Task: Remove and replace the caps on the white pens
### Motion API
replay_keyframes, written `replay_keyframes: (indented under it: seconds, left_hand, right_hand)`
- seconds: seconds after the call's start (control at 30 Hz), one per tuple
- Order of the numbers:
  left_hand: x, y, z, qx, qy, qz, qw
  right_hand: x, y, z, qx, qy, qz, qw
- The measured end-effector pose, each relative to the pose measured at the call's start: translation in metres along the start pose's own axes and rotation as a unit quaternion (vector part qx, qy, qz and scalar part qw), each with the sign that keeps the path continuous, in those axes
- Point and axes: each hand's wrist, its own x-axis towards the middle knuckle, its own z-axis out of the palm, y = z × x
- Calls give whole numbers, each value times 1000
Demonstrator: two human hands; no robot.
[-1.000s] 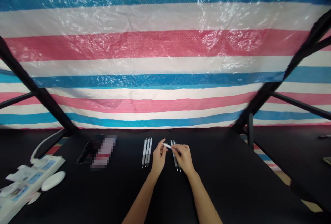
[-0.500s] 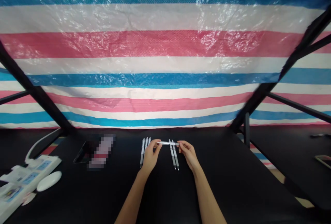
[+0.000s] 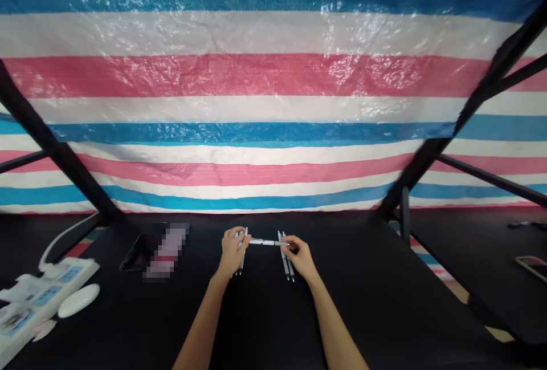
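Several pens (image 3: 285, 261) lie on a black table (image 3: 363, 301) before a striped tarp (image 3: 256, 73), with a power strip (image 3: 55, 284) and mouse (image 3: 79, 300) off left. The left hand (image 3: 233, 251) curls closed at one end of a crosswise pen (image 3: 267, 242), held above the table; the right hand (image 3: 299, 257) pinches its other end between narrow fingertips (image 3: 285, 241).

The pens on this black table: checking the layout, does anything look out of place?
One white pen sits crosswise between the left hand and right hand, while the pair of pens beside it runs lengthwise, breaking the line-up.
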Motion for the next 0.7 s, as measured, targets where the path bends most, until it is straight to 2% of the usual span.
replay_keyframes:
  seconds: [0.17,0.37,0.5,0.7]
  left_hand:
    - [-2,-6,4,-5,14,-62,998]
    - [-4,-12,8,-32,32,-110,993]
    - [-5,-13,7,-42,43,-114,992]
    - [-7,-15,6,-64,65,-116,989]
  right_hand:
    - [-1,-3,-4,-109,20,-20,994]
    - [-2,-6,-4,-222,0,-24,975]
    - [-1,-4,-3,-235,-19,-21,972]
    - [-1,-2,-5,-187,-26,-6,982]
